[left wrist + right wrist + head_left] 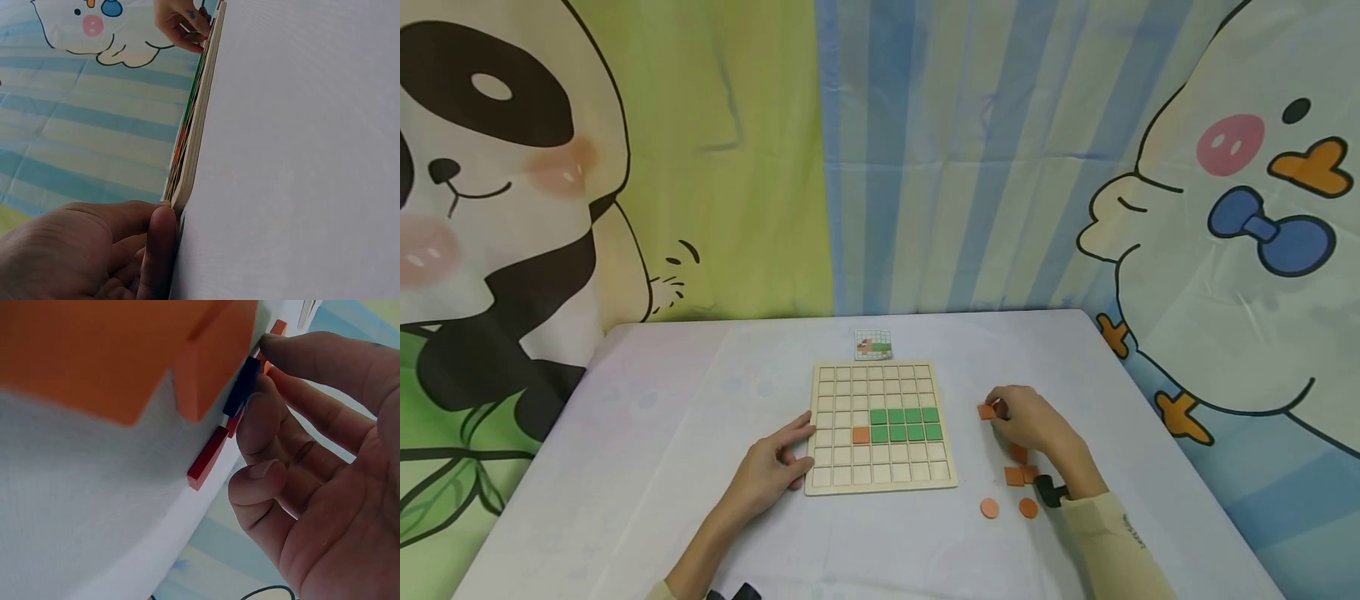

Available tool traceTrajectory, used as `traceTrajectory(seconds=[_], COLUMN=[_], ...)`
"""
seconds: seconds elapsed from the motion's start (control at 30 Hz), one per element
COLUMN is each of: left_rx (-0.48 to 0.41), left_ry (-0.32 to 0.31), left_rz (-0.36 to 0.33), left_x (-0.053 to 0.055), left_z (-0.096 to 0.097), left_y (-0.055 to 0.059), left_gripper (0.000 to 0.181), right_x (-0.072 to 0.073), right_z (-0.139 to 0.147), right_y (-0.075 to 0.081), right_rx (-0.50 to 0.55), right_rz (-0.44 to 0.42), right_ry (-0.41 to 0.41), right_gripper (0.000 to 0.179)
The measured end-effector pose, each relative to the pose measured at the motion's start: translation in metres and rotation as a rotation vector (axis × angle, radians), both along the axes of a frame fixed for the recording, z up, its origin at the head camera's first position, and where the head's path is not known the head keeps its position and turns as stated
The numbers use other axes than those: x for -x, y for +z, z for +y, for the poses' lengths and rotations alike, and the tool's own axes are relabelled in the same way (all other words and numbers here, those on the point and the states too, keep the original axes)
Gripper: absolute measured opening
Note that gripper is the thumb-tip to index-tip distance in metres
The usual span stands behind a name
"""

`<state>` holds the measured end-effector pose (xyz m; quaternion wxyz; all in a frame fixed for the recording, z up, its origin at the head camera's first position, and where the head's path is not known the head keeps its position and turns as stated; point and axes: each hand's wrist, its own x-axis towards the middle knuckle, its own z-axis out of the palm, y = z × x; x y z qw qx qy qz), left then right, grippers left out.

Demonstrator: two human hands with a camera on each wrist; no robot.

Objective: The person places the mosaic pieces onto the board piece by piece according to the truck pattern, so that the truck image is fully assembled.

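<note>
The grid board (880, 454) beside the left hand (767, 468) looks like matt, unvarnished wood; the orange tile (986, 412) at the right hand (1033, 419), smooth; the tabletop (737, 375) beneath both, matt cloth.

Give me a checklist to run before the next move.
1. Board lies flat on the table: ok.
2. Left hand touches the board's left edge: ok.
3. Green tiles sit in two rows of four: ok.
4. Right hand has a secure grip on the orange piece at its fingertips: cannot tell, contact is unclear.
5. Right hand is over the board: not ok, it is right of it.
</note>
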<state>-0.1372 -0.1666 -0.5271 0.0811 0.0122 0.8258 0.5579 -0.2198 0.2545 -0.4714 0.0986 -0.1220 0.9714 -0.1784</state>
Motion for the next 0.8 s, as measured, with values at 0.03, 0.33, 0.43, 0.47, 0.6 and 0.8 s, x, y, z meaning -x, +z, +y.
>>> traceTrajectory(seconds=[0.03,0.33,0.43,0.47,0.6,0.8], left_rx=[-0.001,0.008,0.005,0.003,-0.005,-0.003], left_ry=[0.001,0.012,0.009,0.007,0.002,0.008], left_rz=[0.001,0.003,0.003,0.001,-0.004,-0.004], left_x=[0.0000,0.0003,0.0005,0.0007,0.0004,0.0005], left_z=[0.0000,0.0011,0.0005,0.0004,-0.0001,-0.0003], left_y=[0.0001,0.0009,0.0007,0.0005,0.0010,0.0014], left_gripper=[0.059,0.058,0.058,0.058,0.059,0.059], right_x=[0.0002,-0.0013,-0.0011,-0.0010,-0.0008,-0.0008], right_z=[0.0008,0.0027,0.0036,0.0038,0.0043,0.0038], right_y=[-0.0002,0.0008,-0.0003,-0.0006,-0.0014,-0.0017], right_rx=[0.001,0.010,0.022,0.025,0.027,0.021], right_rz=[0.000,-0.020,-0.023,-0.023,-0.015,-0.012], right_ry=[0.001,-0.032,-0.039,-0.041,-0.035,-0.025], right_gripper=[0.023,0.020,0.019,0.019,0.018,0.019])
